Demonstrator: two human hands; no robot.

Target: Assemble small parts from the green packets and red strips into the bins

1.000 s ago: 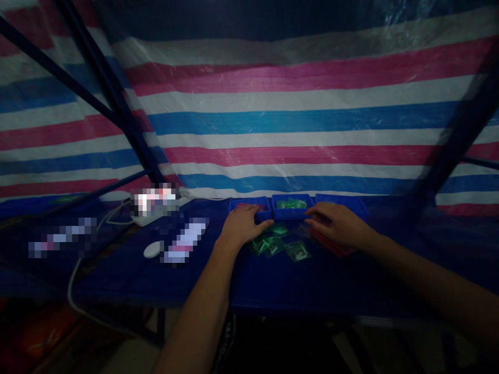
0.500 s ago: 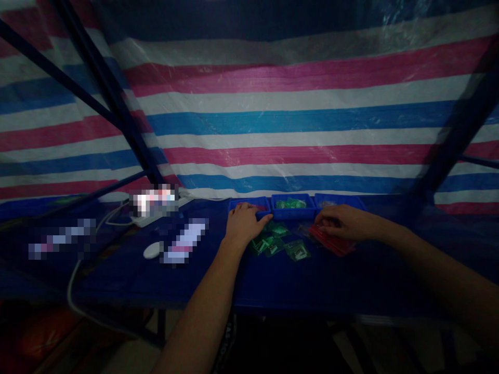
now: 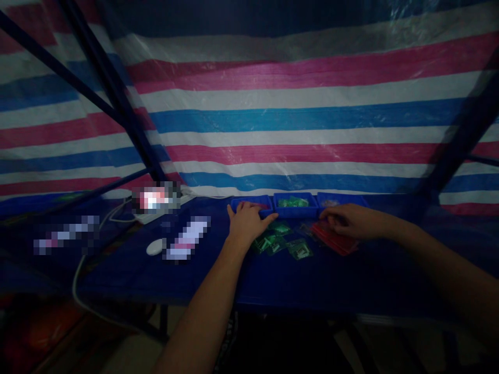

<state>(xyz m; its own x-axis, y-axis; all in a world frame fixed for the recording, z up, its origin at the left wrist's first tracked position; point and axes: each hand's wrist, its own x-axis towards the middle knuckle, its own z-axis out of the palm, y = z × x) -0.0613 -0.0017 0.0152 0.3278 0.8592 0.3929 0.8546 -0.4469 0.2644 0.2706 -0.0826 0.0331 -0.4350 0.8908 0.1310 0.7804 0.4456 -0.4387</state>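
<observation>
My left hand [image 3: 249, 223] lies over the front of the left blue bin [image 3: 258, 199], its fingers spread and its thumb stretched to the right. Reddish contents show in that bin, partly hidden by the fingers. Below the thumb lie several small green packets [image 3: 275, 244], and one clear-green packet [image 3: 301, 249] sits a little apart. My right hand [image 3: 345, 221] is closed, fingertips curled down at the top of a pile of red plastic packets [image 3: 337, 239]. What is between those fingertips is hidden.
A middle blue bin [image 3: 295, 212] holds green packets; a right blue bin [image 3: 346, 199] has small pale contents. To the left are a white round object [image 3: 156, 247], a blurred phone-like shape [image 3: 188, 239] and a power strip [image 3: 156, 210] with cables. Striped sheeting [image 3: 292, 124] hangs behind the blue table.
The view has shifted slightly. My left hand's fingers have spread wider at the left bin. My right hand stays at the red packets, with little visible change.
</observation>
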